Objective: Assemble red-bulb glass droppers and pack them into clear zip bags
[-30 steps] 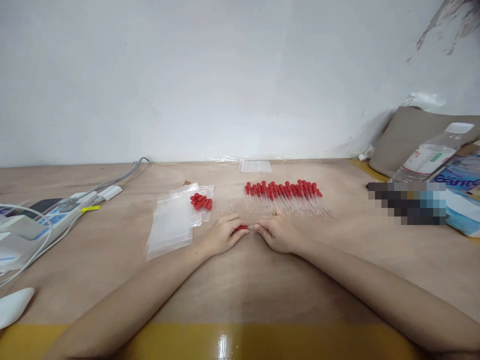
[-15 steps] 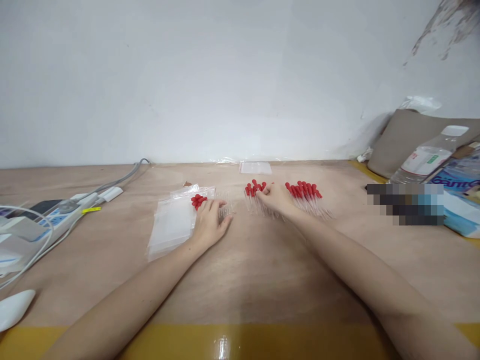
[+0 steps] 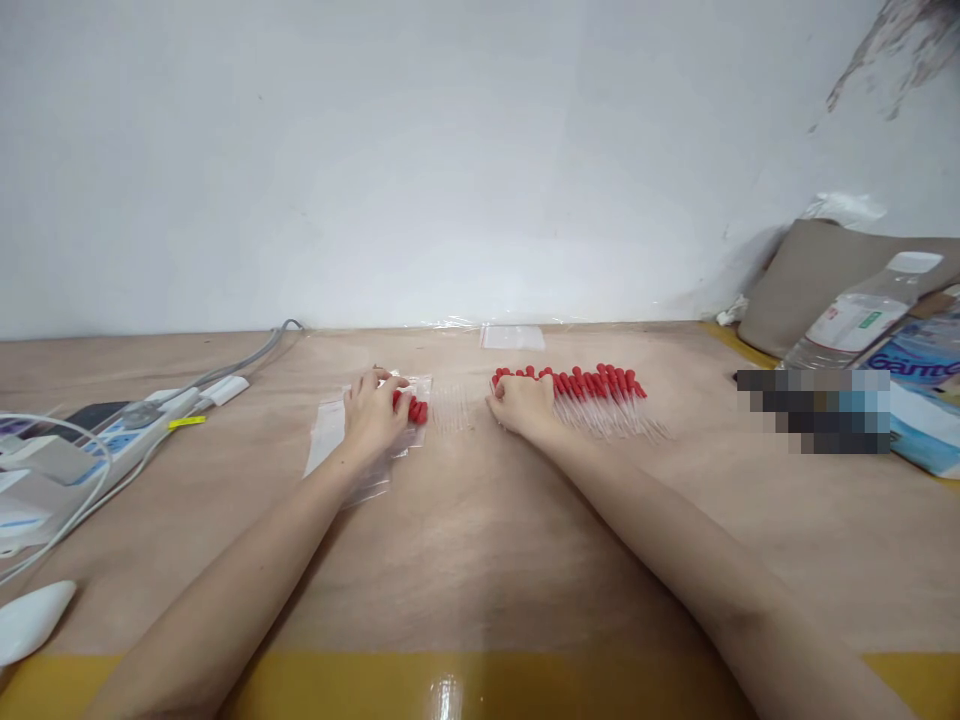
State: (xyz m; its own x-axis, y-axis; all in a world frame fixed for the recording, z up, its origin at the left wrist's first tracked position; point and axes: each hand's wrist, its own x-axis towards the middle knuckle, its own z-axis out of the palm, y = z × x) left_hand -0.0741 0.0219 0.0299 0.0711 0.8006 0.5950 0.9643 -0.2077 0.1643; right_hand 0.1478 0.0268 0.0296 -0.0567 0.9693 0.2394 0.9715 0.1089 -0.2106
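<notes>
My left hand [image 3: 373,412] is open, its bent fingers spread over clear zip bags [image 3: 324,430]. Its fingertips reach a small cluster of red rubber bulbs [image 3: 417,411], which lies on the bags' right side. Thin clear glass tubes [image 3: 451,408] lie side by side just right of the bulbs. My right hand [image 3: 523,404] is closed at the left end of a row of red-bulbed droppers [image 3: 600,385]; what its fingers hold is hidden. The droppers slant with bulbs towards the wall and clear tips towards me.
On the left are a power strip [image 3: 142,430] with plugs and cables, and a white mouse-shaped object [image 3: 34,622]. To the right stand a water bottle [image 3: 855,318], a grey-brown bin [image 3: 795,280] and a tissue pack [image 3: 926,430]. A small bag [image 3: 513,338] lies by the wall.
My left hand has moved left onto the bags, and the red bulbs now show at its right. My right hand has shifted slightly left; the droppers now form one unbroken row.
</notes>
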